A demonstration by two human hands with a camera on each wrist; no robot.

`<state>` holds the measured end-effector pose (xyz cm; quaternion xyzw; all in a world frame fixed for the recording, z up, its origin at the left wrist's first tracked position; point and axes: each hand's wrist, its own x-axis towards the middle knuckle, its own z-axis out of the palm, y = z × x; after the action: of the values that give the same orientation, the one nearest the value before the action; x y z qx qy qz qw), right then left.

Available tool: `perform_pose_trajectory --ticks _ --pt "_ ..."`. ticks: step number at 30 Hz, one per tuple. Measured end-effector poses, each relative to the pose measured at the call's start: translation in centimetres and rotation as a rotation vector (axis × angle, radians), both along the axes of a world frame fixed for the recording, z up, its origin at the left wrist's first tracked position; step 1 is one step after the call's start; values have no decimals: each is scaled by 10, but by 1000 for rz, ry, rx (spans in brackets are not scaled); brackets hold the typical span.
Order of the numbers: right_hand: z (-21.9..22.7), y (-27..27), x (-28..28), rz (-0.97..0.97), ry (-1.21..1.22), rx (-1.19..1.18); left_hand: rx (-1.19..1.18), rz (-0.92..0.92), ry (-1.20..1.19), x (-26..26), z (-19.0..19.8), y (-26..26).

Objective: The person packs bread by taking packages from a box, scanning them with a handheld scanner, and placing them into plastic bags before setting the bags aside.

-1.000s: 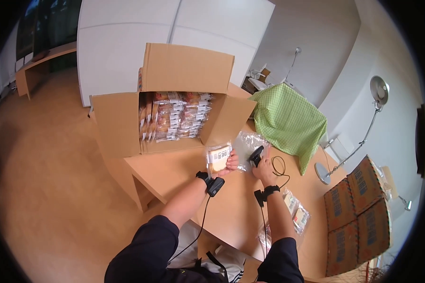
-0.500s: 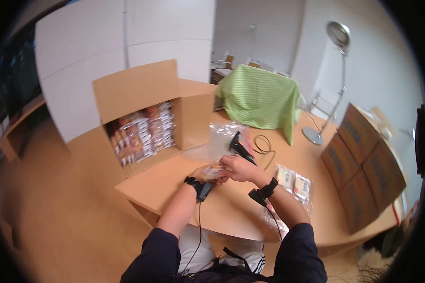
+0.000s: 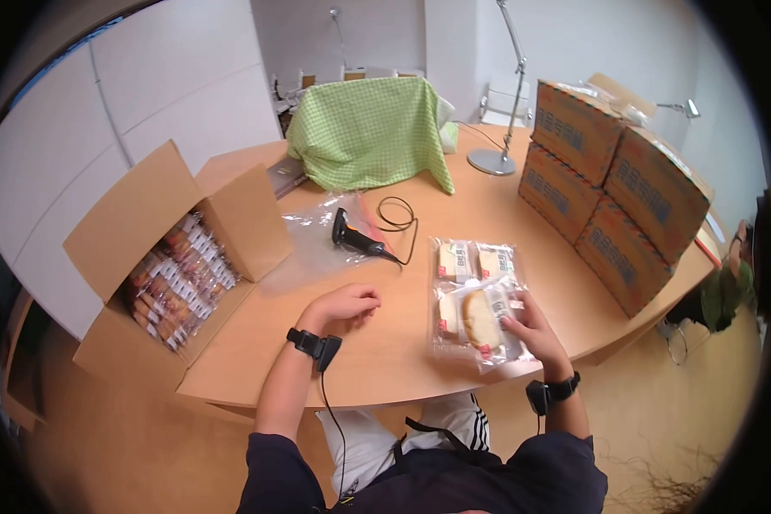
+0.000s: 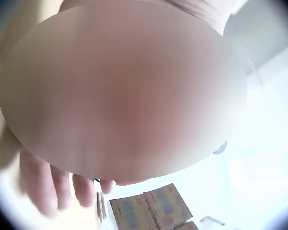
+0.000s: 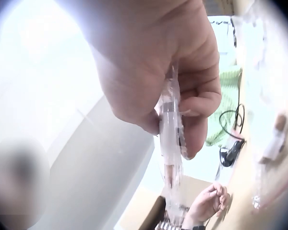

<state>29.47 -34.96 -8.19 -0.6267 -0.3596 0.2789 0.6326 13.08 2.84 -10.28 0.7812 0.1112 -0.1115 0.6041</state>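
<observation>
My right hand (image 3: 540, 332) pinches a clear-wrapped bread slice (image 3: 481, 319) between thumb and fingers. In the right wrist view the wrapped slice (image 5: 170, 139) shows edge-on below the palm. It overlaps a clear plastic sheet or bag on which several similar packs (image 3: 495, 261) lie in rows. My left hand (image 3: 347, 306) is over the table's middle with nothing in it, its fingers loosely curled. The left wrist view has most of that hand blurred, with only hanging fingertips (image 4: 38, 187) clear. A black handheld scanner (image 3: 358, 240) lies beyond the left hand.
At left an open cardboard box (image 3: 248, 227) is full of wrapped breads (image 3: 180, 287). A flat plastic bag (image 3: 304, 231) lies by the scanner. Stacked cartons (image 3: 617, 206) stand at right. A green checked cloth (image 3: 373, 133) and a lamp base (image 3: 491, 161) are at the back.
Both hands were together on the wrapped bread half a second ago. The left hand has let go; the right hand has carried the bread right, over the other packs. The view has turned right.
</observation>
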Motion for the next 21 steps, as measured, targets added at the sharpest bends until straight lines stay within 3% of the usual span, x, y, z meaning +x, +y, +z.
perform_pose_trajectory --ticks 1,2,4,6,10,15,21 --pt "-9 -20 0 -36 95 28 241 -94 -120 10 3 -16" --pt "-15 -35 -3 -72 192 54 231 -111 -108 19 8 -35" --pt "-16 -54 -21 -130 342 112 697 -277 -477 35 14 -79" --pt "-20 -72 -32 -93 479 164 1000 -465 -551 62 11 -121" --pt "-21 -92 -44 -42 446 21 1178 -549 -663 81 5 -187" --pt "-19 -122 -43 56 512 -34 1354 -406 -704 83 7 -204" --pt "-30 -110 -42 -14 555 -101 1529 -169 -711 84 -5 -203"
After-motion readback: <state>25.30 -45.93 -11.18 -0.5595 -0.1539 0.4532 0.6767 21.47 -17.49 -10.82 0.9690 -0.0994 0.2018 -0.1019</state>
